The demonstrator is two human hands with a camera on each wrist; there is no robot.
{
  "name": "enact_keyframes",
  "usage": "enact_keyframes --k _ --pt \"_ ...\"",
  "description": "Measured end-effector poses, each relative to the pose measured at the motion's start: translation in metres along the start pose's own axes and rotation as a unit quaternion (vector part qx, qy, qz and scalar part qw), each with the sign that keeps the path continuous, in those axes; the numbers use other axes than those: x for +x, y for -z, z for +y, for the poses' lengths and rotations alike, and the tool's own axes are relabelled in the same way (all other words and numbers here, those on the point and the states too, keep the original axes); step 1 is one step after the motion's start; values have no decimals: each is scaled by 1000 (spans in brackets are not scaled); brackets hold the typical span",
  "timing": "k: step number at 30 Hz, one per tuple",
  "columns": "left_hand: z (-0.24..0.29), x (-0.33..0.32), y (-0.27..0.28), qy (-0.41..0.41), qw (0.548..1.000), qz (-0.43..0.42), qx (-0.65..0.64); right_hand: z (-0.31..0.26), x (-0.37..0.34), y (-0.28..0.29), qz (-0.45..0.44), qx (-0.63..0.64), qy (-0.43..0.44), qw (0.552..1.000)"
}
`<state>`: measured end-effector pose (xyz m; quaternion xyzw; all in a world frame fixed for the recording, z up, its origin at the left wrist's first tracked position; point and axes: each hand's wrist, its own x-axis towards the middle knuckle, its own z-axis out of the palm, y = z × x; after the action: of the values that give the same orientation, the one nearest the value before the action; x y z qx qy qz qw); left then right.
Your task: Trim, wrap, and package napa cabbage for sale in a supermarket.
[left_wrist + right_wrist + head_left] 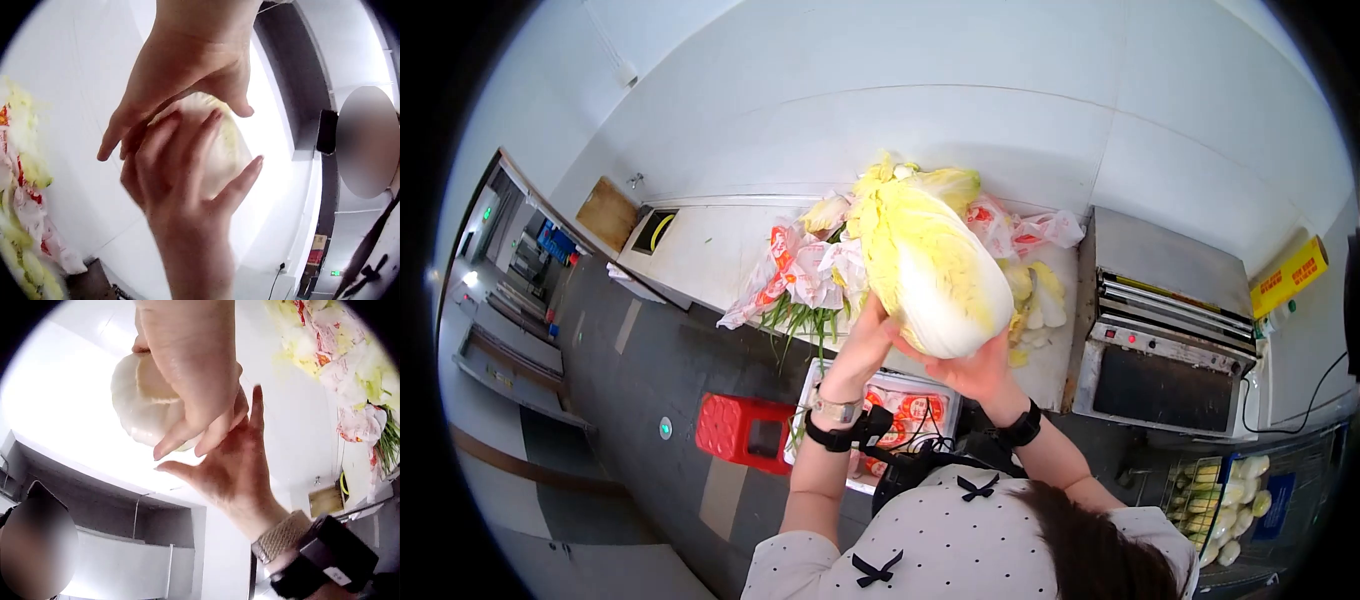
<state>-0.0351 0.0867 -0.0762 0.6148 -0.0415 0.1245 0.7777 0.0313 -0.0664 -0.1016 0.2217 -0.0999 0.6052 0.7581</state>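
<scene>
With left hand (pixel 862 345) and right hand (pixel 975 370), grasping a big napa cabbage (pixel 945 270), holding it up over the counter (pixel 725 240).

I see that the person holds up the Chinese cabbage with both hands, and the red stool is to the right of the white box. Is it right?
Not quite: the head view shows the red stool to the left of the white box. The left hand and right hand do hold up the Chinese cabbage.
</scene>
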Motion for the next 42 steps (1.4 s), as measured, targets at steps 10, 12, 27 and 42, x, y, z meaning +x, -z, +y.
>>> enact_keyframes --k 10,12,27,42 --pt "-12 -11 0 13 975 106 -194 -12 -3 -11 195 -432 -95 876" --pt "-6 -10 -7 12 946 182 -269 -19 -5 -14 261 -588 -87 760" --pt "7 -44 1 0 972 97 -215 37 60 -102 18 -960 260 100" --pt "26 -62 -4 -3 960 140 -243 34 39 -111 -24 -924 250 289"
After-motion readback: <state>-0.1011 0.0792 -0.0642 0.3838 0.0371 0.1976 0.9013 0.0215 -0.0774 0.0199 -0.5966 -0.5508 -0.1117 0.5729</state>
